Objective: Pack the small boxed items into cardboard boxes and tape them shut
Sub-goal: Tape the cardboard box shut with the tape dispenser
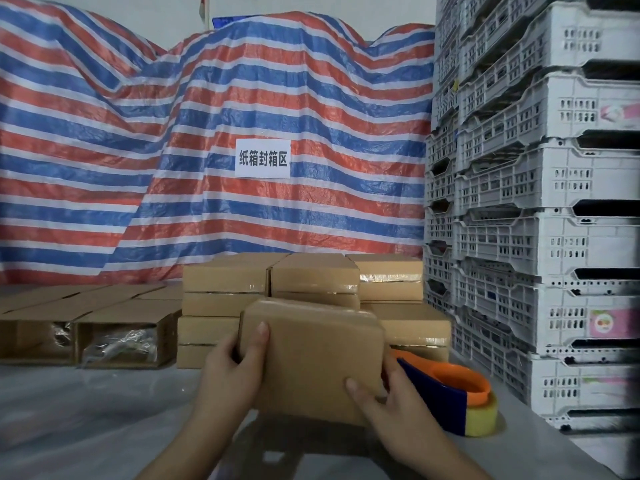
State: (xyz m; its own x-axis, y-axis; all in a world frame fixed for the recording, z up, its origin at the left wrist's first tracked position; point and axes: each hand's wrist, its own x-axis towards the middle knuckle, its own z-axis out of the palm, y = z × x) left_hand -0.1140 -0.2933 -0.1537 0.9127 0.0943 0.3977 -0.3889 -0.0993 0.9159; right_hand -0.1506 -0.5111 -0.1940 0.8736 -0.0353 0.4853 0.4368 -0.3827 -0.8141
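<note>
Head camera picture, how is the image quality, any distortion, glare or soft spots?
Head view: wide-angle bending bows the stacked white crates at the right edge; glare glints off tape on the stacked sealed boxes and off plastic inside the open cartons; lighting is flat and dim; the held box, left hand and right hand look slightly soft; the sign stays readable.

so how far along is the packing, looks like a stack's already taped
Done: a stack of taped boxes sits at the back. In hand: the left hand and right hand grip one closed cardboard box, with the tape dispenser beside it. Left: open boxes on the left, unsealed, wrapped items showing inside.
</note>
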